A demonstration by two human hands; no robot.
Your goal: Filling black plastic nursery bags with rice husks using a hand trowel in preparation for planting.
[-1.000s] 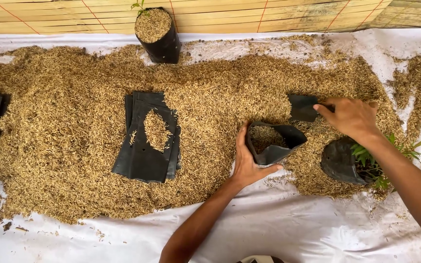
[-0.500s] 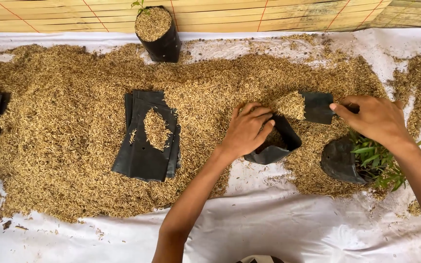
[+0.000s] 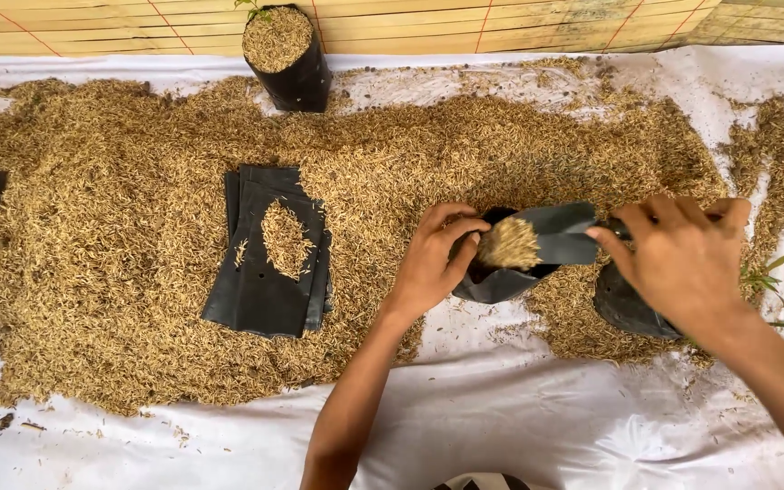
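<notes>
While the left hand (image 3: 433, 263) cups a clump of tan husk at its mouth, a soft black plastic grow bag (image 3: 519, 259) lies between both hands, long axis sideways; the right hand (image 3: 682, 259) apparently pinches its far rim.

This looks like a small plant nursery or garden potting area, set up on the ground. A white plastic sheet (image 3: 519, 426) is spread out and covered with a broad heap of rice husk (image 3: 120, 272). Flat black grow bags (image 3: 269, 254) lie stacked on it, a filled grow bag (image 3: 288, 59) with a seedling stands at the back, and a bamboo mat (image 3: 501, 23) borders the space.
</notes>
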